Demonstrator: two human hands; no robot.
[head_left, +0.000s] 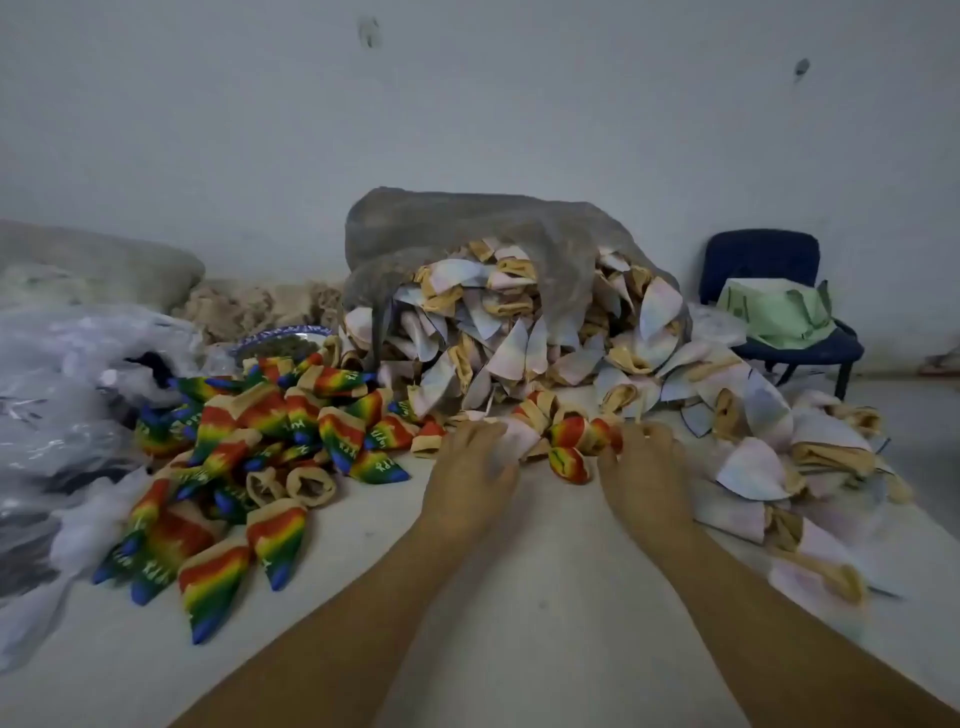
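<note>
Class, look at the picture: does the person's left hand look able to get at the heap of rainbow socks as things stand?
Probably yes. The left hand lies just right of the rainbow socks, only bare sheet between, though it seems to hold a pastel sock.

Both forearms stretched forward; left grip (470, 467) and right grip (647, 467) palms down, fingers curled.

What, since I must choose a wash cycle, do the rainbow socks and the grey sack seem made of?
Rainbow socks: soft knitted fabric with a matte finish, it seems; they slump, fold and crease in the heap. Grey sack: probably thin woven or mesh plastic, dull and half see-through, since the pale socks show faintly through its wall. The blur leaves the weave unclear.
</note>
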